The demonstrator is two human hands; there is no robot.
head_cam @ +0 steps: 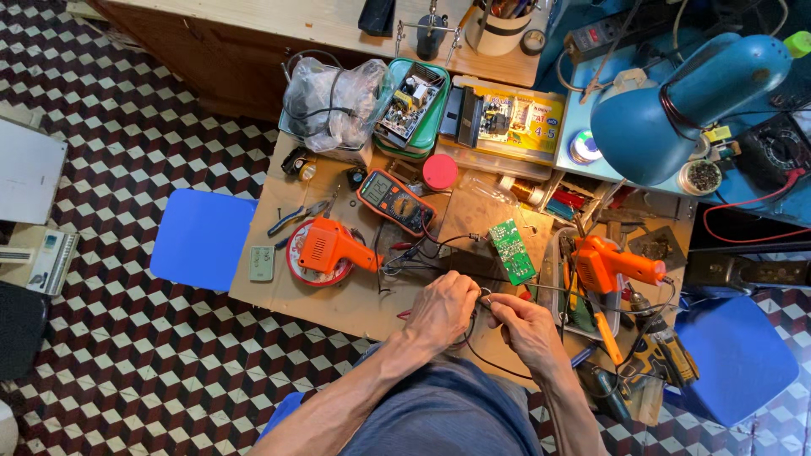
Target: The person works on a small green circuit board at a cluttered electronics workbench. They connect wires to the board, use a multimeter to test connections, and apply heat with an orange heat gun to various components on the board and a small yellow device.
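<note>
Near the workbench (338, 300) front edge, a thin black wire (483, 297) is pinched between left hand (443, 311) and right hand (525, 328). Wire handling judged underway; steady fingertip control needed beside green circuit board (513, 251).

The left hand (441, 311) and right hand (525, 328) meet at the near edge of the table (338, 300), fingers touching around a thin wire (483, 295). Just behind them lies a circuit board (512, 251). To its left sits a multimeter (395, 201), and further left a soldering gun (331, 245) rests on a round dish (314, 272). Pliers (297, 217) lie behind that dish. A second soldering gun (610, 263) lies right of the board, with a cordless drill (661, 348) nearer the person. A desk lamp (684, 105) hangs over the far right.
</note>
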